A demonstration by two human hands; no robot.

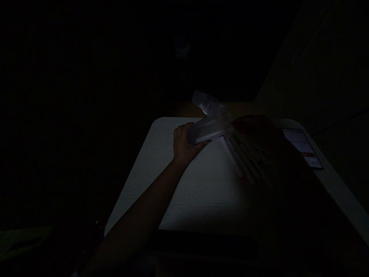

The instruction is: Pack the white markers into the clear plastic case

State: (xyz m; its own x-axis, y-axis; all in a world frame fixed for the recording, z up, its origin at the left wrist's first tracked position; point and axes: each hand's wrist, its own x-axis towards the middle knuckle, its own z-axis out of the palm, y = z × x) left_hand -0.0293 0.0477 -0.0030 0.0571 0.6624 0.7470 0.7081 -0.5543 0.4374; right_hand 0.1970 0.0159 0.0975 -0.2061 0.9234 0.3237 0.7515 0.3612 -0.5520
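Note:
My left hand (pixel 183 145) is wrapped around the near left end of a clear plastic case (pixel 206 129), holding it tilted above the table. A loose, see-through flap (pixel 206 100) sticks up from the far side of the case. At the case's right end is my right hand (pixel 252 126), deep in shadow, its fingertips drawn together against the plastic edge; what they pinch is too dark to make out. Several pale marker pens (pixel 235 159) lie side by side on the table below the right hand, partly lost in shadow.
The white table (pixel 201 192) has rounded corners. A phone (pixel 302 148) with its screen lit lies at the right edge. The room around is almost black, with a wall (pixel 317 77) on the right and a dim green thing (pixel 23 240) low on the left.

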